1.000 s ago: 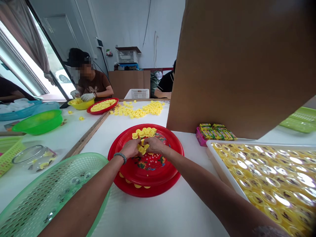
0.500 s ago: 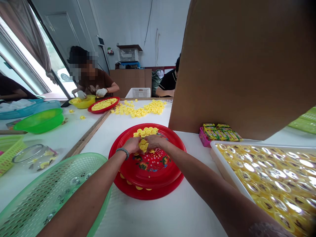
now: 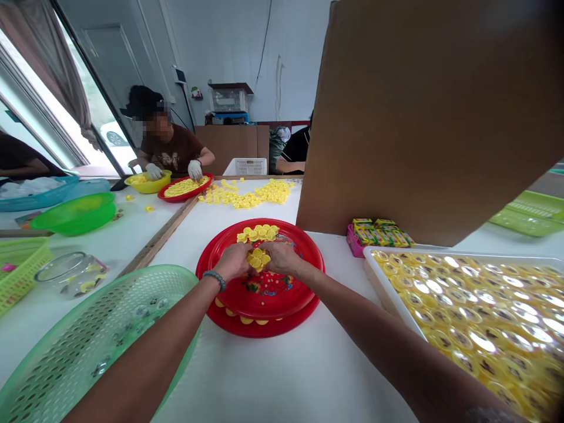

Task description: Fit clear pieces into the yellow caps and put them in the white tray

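Note:
My left hand (image 3: 234, 261) and my right hand (image 3: 282, 259) face each other over a red tray (image 3: 273, 308) with a flower print. Both are closed around a cluster of small yellow cups (image 3: 258, 259), pressed in from either side. The fingertips are partly hidden behind the cups. Just beyond my hands, more yellow cups (image 3: 259, 233) lie grouped on the tray's far side. Beneath this tray is a second red tray (image 3: 264, 330), with yellow cups peeking out along its near rim.
At right stands a white tray (image 3: 396, 302) of yellow cups with shiny tops, by a pink basket (image 3: 355, 244) and a cardboard sheet (image 3: 396, 117). A green colander (image 3: 57, 352) and clear jar (image 3: 66, 276) are at left. Loose yellow cups (image 3: 264, 194) lie beyond, near a gloved co-worker (image 3: 176, 147).
My hands stay closed on the cups and have drawn slightly apart, leaving more of the cluster visible. The view has shifted a little. Across the table, the co-worker's gloved hand has come down onto a red tray.

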A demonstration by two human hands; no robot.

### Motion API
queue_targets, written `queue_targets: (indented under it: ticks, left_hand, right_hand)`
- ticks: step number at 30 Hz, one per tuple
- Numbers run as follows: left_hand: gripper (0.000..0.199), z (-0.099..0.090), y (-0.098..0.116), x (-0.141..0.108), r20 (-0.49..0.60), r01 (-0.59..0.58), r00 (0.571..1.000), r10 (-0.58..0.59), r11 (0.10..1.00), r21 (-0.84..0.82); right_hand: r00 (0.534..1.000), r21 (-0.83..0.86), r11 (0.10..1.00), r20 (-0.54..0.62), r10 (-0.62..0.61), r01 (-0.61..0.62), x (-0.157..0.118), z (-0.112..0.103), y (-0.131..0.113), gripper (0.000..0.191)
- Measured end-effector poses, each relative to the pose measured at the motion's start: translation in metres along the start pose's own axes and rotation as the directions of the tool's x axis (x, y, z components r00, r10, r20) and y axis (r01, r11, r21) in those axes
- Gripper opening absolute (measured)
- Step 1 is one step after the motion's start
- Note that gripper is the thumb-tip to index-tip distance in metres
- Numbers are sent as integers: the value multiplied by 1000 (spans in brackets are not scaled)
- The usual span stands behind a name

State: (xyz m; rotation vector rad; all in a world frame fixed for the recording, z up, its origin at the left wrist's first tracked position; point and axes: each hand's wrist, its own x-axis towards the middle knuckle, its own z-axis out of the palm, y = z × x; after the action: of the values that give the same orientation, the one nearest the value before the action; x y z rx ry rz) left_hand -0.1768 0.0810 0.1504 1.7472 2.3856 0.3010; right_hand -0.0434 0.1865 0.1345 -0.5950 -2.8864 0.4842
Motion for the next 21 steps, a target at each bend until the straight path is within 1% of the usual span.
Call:
queue_targets:
  ticks: [3, 5, 7, 8, 9, 11, 14, 16, 18, 19, 21]
  left_hand:
    - [40, -14, 19, -25, -81, -43, 996, 42, 999, -11]
    - [37, -21, 36, -49, -123, -63, 991, 59, 998, -23]
    - [34, -21, 55, -79, -136, -63, 989, 57, 997, -39]
    - [32, -18, 64, -95, -128, -61, 990, 54, 997, -52]
    - [30, -13, 73, -111, -112, -57, 992, 49, 996, -67]
    - [28, 3, 88, -141, -58, -41, 998, 35, 994, -103]
    - [27, 37, 101, -173, 38, -2, 999, 8, 989, -145]
    - [26, 60, 102, -184, 86, 23, 996, -10, 989, -148]
    - [27, 78, 100, -188, 110, 48, 993, -34, 990, -131]
    - [29, 85, 98, -188, 109, 58, 993, -45, 991, -123]
    - [36, 92, 94, -188, 85, 61, 995, -51, 990, -125]
  right_hand:
    - [997, 20, 999, -69, -33, 34, -27, -19, -13, 44]
    - [994, 46, 998, -100, -36, 41, -54, -32, -24, 47]
    - [994, 68, 997, -105, -20, 27, -88, -39, -36, 50]
    - [995, 78, 997, -98, -15, 22, -106, -40, -42, 49]
    - [996, 88, 996, -86, -11, 19, -124, -38, -47, 48]
    - [999, 105, 994, -42, -3, 8, -159, -28, -55, 45]
    - [998, 95, 995, 56, 31, -36, -198, 0, -59, 44]
    - [993, 60, 996, 102, 58, -64, -214, 21, -58, 46]
    - [990, 33, 996, 121, 78, -83, -223, 38, -55, 49]
    - [990, 31, 996, 117, 84, -88, -225, 44, -52, 50]
    - [993, 57, 995, 93, 75, -81, -230, 49, -47, 55]
